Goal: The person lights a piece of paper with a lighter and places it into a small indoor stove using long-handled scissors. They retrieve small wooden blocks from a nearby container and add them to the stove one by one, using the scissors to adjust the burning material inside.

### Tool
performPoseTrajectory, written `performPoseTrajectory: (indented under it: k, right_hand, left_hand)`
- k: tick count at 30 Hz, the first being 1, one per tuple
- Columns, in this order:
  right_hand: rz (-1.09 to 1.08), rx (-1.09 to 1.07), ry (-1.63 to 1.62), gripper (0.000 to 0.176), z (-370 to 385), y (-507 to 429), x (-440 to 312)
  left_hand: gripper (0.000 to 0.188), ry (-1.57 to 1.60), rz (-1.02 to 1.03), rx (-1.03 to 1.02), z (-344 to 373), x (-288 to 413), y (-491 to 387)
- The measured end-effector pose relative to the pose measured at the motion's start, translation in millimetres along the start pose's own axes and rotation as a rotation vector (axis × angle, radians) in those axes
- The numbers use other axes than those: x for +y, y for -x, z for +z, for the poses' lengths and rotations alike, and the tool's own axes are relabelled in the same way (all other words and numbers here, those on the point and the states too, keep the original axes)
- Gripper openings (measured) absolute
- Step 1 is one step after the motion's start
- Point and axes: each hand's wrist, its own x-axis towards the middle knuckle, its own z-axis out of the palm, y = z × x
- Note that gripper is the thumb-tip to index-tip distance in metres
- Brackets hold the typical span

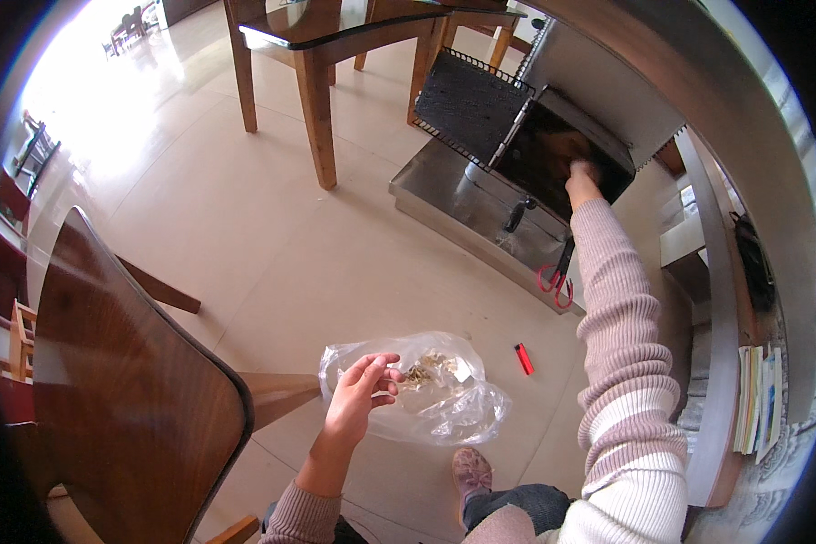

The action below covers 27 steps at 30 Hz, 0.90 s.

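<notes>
My left hand (367,386) hovers over a clear plastic bag (466,408) on the floor, fingers apart and slightly curled, with nothing in them. Inside the bag lie dry, straw-like scraps (425,372) and a small white piece. My right arm reaches into the dark opening of a metal stove (537,153), whose black door (476,102) hangs open to the left. Only part of my right hand (583,175) shows; its fingers blur into the dark interior, so I cannot see whether it holds anything. Red-handled scissors (555,282) rest at the stove's metal base (449,183), below my right forearm.
A red lighter (524,359) lies on the tiled floor right of the bag. A wooden chair (136,353) stands close on the left, and a wooden table (313,81) beyond. Books (758,401) stand on a shelf at the right. My shoe (472,469) is just below the bag.
</notes>
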Motion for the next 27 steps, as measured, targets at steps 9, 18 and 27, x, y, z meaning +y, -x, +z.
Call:
performPoseTrajectory:
  k: [9,18,27]
  right_hand:
    - [-0.285,-0.016,0.091,0.035,-15,-65,52]
    - [0.325,-0.136,-0.993,0.032,-50,154,-94]
    - [0.382,-0.718,-0.680,0.029,-144,373,-30]
  left_hand:
    - [0.031,0.009,0.022,-0.037,0,-1,-6]
    - [0.030,0.001,-0.030,-0.057,8,-8,-3]
    - [0.036,-0.007,-0.100,-0.178,41,-28,-13]
